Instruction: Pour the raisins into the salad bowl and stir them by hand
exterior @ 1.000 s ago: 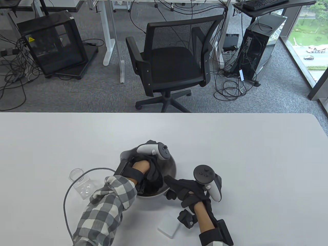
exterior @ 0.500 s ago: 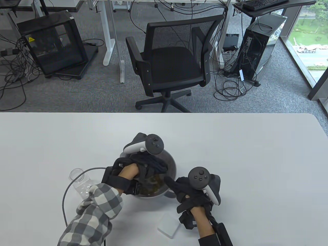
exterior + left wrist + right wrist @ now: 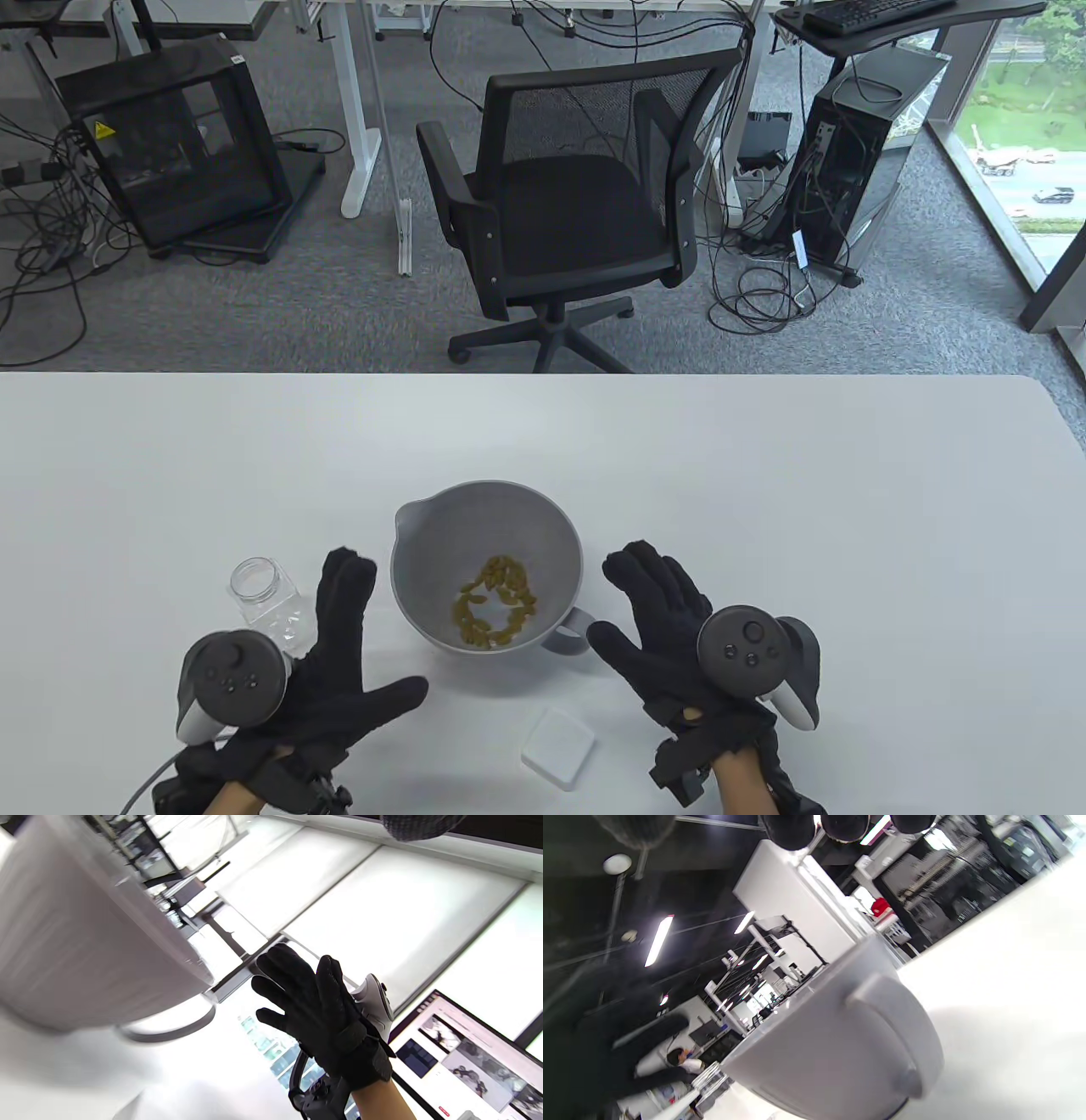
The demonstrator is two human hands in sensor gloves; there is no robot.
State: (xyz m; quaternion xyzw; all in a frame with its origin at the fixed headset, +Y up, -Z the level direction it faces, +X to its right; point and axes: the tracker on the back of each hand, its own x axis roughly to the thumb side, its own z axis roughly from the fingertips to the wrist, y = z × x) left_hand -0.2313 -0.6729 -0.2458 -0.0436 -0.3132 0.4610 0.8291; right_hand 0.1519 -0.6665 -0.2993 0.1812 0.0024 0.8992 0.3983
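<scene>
The grey salad bowl (image 3: 556, 543) stands on the white table with a heap of yellow-green raisins (image 3: 496, 603) in its bottom. Its handle (image 3: 567, 632) points toward the right hand. My left hand (image 3: 348, 637) lies flat on the table left of the bowl, fingers straight, holding nothing. My right hand (image 3: 657, 615) lies flat right of the bowl, fingers spread and empty. An empty clear jar (image 3: 263, 598) lies beside the left hand. The left wrist view shows the bowl's outer wall (image 3: 76, 955) and the right hand (image 3: 314, 1014). The right wrist view shows the bowl (image 3: 835, 1052) and jar (image 3: 710, 1077).
A white square lid (image 3: 557, 747) lies near the table's front edge between the hands. A black office chair (image 3: 568, 204) stands beyond the far table edge. A grey cable (image 3: 144, 785) trails from the left wrist.
The left hand has come out of the bowl and moved down-left onto the table. The right hand has let go of the bowl's rim and drawn back, fingers opened flat. The raisins now show.
</scene>
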